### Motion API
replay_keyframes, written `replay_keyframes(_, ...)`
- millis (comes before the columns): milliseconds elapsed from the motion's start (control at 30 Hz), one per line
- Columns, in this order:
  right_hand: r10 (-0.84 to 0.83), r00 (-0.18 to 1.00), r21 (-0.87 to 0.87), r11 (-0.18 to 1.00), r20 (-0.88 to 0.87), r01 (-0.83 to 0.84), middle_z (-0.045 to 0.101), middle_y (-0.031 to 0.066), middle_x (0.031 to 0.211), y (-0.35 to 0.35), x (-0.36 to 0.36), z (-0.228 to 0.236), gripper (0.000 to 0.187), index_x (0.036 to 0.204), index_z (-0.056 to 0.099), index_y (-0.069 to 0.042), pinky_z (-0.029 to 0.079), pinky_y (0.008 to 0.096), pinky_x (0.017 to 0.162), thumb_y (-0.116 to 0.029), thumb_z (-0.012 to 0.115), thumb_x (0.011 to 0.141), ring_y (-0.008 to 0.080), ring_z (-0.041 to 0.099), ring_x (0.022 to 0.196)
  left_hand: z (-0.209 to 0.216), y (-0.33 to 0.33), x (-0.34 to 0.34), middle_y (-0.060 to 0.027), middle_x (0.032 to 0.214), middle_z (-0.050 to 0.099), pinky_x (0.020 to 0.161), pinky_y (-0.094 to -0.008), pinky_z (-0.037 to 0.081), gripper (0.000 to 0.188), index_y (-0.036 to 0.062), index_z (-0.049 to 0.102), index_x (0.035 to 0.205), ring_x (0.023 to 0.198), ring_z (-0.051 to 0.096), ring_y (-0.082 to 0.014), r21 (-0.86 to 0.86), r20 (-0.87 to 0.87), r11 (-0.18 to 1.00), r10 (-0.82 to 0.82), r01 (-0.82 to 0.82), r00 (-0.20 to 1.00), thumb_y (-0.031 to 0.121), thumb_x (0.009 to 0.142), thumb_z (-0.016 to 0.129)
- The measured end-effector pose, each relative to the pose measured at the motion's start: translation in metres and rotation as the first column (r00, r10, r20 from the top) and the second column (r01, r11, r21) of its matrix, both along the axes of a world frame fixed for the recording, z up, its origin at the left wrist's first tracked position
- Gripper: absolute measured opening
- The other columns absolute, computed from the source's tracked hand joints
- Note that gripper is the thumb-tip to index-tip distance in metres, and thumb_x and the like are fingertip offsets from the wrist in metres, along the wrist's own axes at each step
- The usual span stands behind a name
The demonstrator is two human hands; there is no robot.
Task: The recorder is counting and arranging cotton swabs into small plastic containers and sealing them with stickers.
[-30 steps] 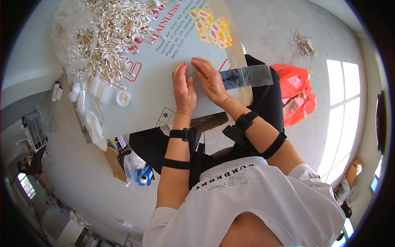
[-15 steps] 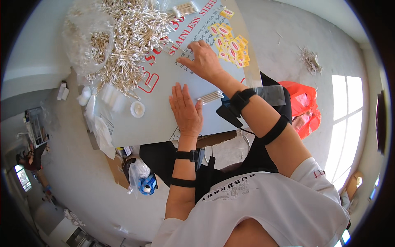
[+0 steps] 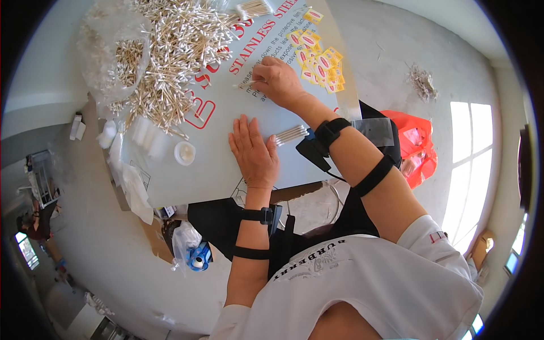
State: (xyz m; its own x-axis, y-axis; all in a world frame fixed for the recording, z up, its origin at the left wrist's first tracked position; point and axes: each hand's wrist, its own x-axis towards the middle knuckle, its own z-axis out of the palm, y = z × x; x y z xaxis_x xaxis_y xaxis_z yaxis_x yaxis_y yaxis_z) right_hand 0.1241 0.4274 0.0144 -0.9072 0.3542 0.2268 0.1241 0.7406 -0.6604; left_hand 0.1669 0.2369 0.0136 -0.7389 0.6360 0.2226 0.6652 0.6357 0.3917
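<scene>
My left hand (image 3: 254, 152) lies flat on the table sheet, fingers stretched out. Beside its thumb is a small row of cotton swabs (image 3: 292, 135); the thumb reaches their tips, but I cannot tell whether it presses on them. Farther off, my right hand (image 3: 275, 82) is closed in a pinch, with the pale end of a cotton swab (image 3: 245, 86) poking out to the left of the fingers. How many swabs it grips is hidden. A big loose heap of cotton swabs (image 3: 170, 56) covers the far left of the table.
Yellow-and-white printed cards (image 3: 322, 65) lie scattered at the table's far right. A small round white tub (image 3: 185, 153) and a clear plastic bag (image 3: 107, 62) are on the left. Another group of swabs (image 3: 253, 9) sits at the far edge. A red bag (image 3: 416, 147) stands right of the table.
My right hand has gone from spread fingers to a pinch, drawing slightly nearer and left, with a swab end now showing. My left hand stays flat in nearly the same place.
</scene>
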Motion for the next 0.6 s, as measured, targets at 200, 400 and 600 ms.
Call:
replay_keyframes(200,0.132,0.989,-0.112,0.984,-0.062,-0.139,0.059,0.009,0.095,0.002,0.052,0.004,0.017,0.091,0.064,-0.008,0.05,0.0381,0.079,-0.008,0.071,0.075,0.0288,0.06,0.091,0.002,0.005,-0.005,-0.0218,0.154,0.023,0.114,-0.0547,0.019,0.07,0.001,0.026,0.148,0.143,0.023,-0.037,-0.022,0.041,1.0,-0.009,0.01,0.999,0.029,0.092,0.058)
replay_keyframes(400,0.038,0.992,-0.174,0.983,-0.124,-0.059,0.058,0.0098,0.096,0.0,0.07,0.002,0.018,0.089,0.062,-0.006,0.051,0.0371,0.076,-0.004,0.071,0.073,0.0301,0.06,0.089,0.0,0.018,-0.026,-0.0175,0.156,0.024,0.115,-0.056,0.014,0.071,0.0024,0.028,0.149,0.145,0.021,-0.0334,-0.158,0.011,0.986,-0.06,0.061,0.998,0.038,0.094,0.054)
replay_keyframes(600,-0.032,0.997,-0.034,0.999,-0.065,0.03,0.056,0.007,0.089,-0.011,0.09,0.003,0.018,0.077,0.06,-0.008,0.051,0.0381,0.073,-0.009,0.076,0.069,0.0277,0.061,0.088,-0.003,0.017,-0.023,-0.0161,0.157,0.025,0.116,-0.0559,0.01,0.07,0.0034,0.029,0.149,0.146,0.021,-0.03,-0.168,0.012,0.984,-0.054,0.055,0.998,0.041,0.094,0.052)
